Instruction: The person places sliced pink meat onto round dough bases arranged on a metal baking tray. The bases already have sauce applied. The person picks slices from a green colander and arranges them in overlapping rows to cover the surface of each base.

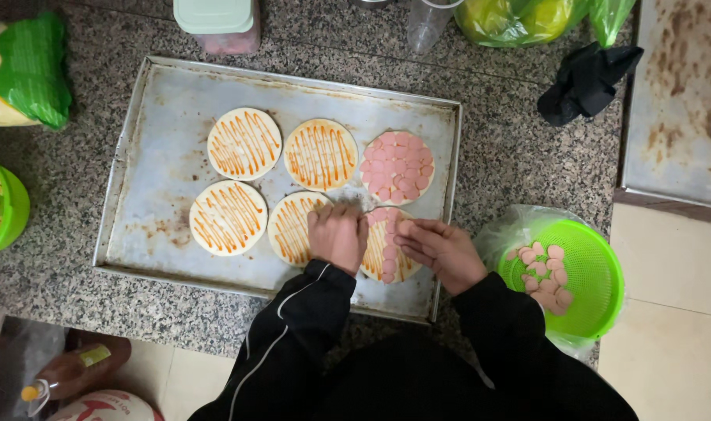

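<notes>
On the metal tray (160, 101), at five o'clock, pink sausage slices are being laid on a sauce-striped dough round (387, 251). The left hand (337, 238) rests curled, palm down, apparently empty; the right hand (441, 251) pinches a slice. Judged next: filling bare sauce from the green basket (597, 273) at three o'clock.

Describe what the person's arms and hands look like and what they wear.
Both hands, left hand and right hand, are bare: no gloves, no visible rings. Long black sleeves reach the wrists; the left sleeve carries thin white piping lines, the right sleeve looks plain black.
</notes>
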